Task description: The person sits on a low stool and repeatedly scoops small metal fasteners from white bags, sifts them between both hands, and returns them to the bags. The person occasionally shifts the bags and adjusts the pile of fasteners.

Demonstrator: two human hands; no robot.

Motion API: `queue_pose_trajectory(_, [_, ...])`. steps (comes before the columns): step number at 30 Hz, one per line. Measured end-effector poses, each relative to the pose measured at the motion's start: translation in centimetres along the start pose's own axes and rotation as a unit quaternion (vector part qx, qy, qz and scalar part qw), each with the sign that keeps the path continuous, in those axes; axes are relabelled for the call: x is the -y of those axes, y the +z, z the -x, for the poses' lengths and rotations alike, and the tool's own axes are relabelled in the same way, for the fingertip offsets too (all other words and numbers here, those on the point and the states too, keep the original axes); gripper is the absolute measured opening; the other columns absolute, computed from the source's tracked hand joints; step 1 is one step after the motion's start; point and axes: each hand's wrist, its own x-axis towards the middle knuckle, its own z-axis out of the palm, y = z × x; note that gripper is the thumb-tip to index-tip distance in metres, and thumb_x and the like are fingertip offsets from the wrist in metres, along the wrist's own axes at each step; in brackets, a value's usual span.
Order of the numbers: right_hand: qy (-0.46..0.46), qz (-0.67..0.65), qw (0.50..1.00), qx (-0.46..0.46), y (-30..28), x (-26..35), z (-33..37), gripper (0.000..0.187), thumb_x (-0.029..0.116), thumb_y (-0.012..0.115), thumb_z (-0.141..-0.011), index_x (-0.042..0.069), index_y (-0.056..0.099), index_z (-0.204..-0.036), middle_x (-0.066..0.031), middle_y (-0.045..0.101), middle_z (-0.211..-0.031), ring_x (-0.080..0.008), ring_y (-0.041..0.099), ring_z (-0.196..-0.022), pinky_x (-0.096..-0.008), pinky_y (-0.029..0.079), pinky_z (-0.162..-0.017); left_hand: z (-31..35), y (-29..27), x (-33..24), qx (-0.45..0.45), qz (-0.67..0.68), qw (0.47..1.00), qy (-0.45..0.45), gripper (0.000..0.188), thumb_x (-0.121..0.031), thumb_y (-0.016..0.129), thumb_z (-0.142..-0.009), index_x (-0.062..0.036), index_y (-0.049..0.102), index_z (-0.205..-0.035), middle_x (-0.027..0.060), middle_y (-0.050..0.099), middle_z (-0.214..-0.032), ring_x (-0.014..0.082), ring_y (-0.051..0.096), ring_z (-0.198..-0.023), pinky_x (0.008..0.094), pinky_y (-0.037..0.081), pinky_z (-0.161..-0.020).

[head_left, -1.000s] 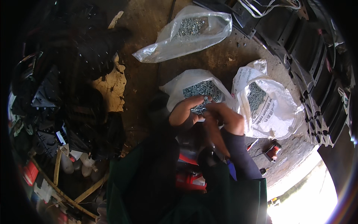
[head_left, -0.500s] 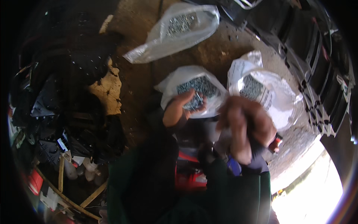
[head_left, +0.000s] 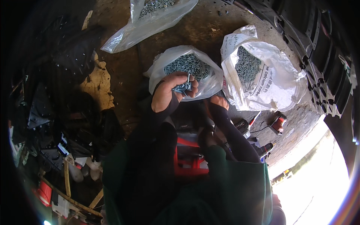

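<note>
My left hand point(head_left: 165, 93) is cupped, palm up, with fingers curled around a handful of metal screws point(head_left: 182, 87). It is above the near edge of a translucent white bag point(head_left: 210, 88) of silvery screws point(head_left: 189, 65). My right hand point(head_left: 219, 101) is low beside that bag's near right edge, at the end of a dark sleeve. Its fingers are mostly hidden, so whether it grips anything does not show. To the right, a white printed sack point(head_left: 279, 86), rolled open, holds more screws point(head_left: 247, 67).
A clear bag point(head_left: 150, 33) of small metal pieces lies at the far edge. A cordless drill point(head_left: 265, 149) and an orange-black tool point(head_left: 278, 123) are on the ground at right. Black panels point(head_left: 41, 108) pile up at left; dark slatted parts point(head_left: 318, 71) line the right.
My right hand, blurred in front of the white sack before, has moved left and down beside the middle bag. My left hand still holds the screws. The whole view has shifted slightly.
</note>
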Motion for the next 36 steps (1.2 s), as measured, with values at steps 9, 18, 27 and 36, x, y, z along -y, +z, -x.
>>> queue_pose_trajectory(9, [-0.038, -0.009, 0.999, -0.01, 0.5, 0.7, -1.3, 0.014, 0.016, 0.067, -0.081, 0.007, 0.063, -0.09, -0.012, 0.062, -0.076, -0.029, 0.064, -0.072, -0.0367, 0.051, -0.064, -0.1, -0.3, 0.1, 0.044, 0.053, 0.997, -0.014, 0.034, -0.011, 0.048, -0.088, 0.0085, 0.058, -0.113, 0.0226, 0.064, -0.107, 0.0339, 0.063, -0.099, 0.0439, 0.048, -0.09])
queue_pose_trajectory(18, [-0.343, -0.196, 0.907, -0.144, -14.3, 6.0, 7.2, 0.013, 0.009, 0.069, -0.078, 0.006, 0.062, -0.089, -0.0103, 0.058, -0.07, -0.0239, 0.062, -0.069, -0.0335, 0.051, -0.063, -0.1, -0.6, -0.4, 0.035, 0.144, 0.988, -0.047, 0.044, -0.031, 0.047, -0.099, 0.009, 0.056, -0.117, 0.0252, 0.059, -0.12, 0.0373, 0.059, -0.111, 0.047, 0.047, -0.097])
queue_pose_trajectory(27, [-0.221, -0.194, 0.901, -0.318, -22.1, 9.6, 6.0, 0.029, 0.005, 0.066, -0.082, -0.002, 0.059, -0.11, -0.007, 0.062, -0.084, -0.0194, 0.062, -0.073, -0.0314, 0.047, -0.058, 1.1, 1.1, -1.0, 0.004, 0.102, 0.994, 0.035, 0.039, -0.022, 0.049, -0.096, 0.0099, 0.053, -0.118, 0.0266, 0.055, -0.123, 0.0388, 0.056, -0.114, 0.0463, 0.046, -0.1])
queue_pose_trajectory(36, [-0.06, -0.54, 0.837, -0.067, -14.2, 15.3, 0.2, 0.052, 0.042, 0.04, -0.101, -0.001, 0.048, -0.13, -0.0133, 0.057, -0.123, -0.0233, 0.053, -0.116, -0.0376, 0.039, -0.099, 4.1, 2.3, -0.9, -0.045, -0.007, 0.961, 0.273, 0.056, -0.038, 0.033, -0.101, 0.01, 0.053, -0.122, 0.0226, 0.058, -0.12, 0.0316, 0.056, -0.113, 0.0436, 0.042, -0.102])
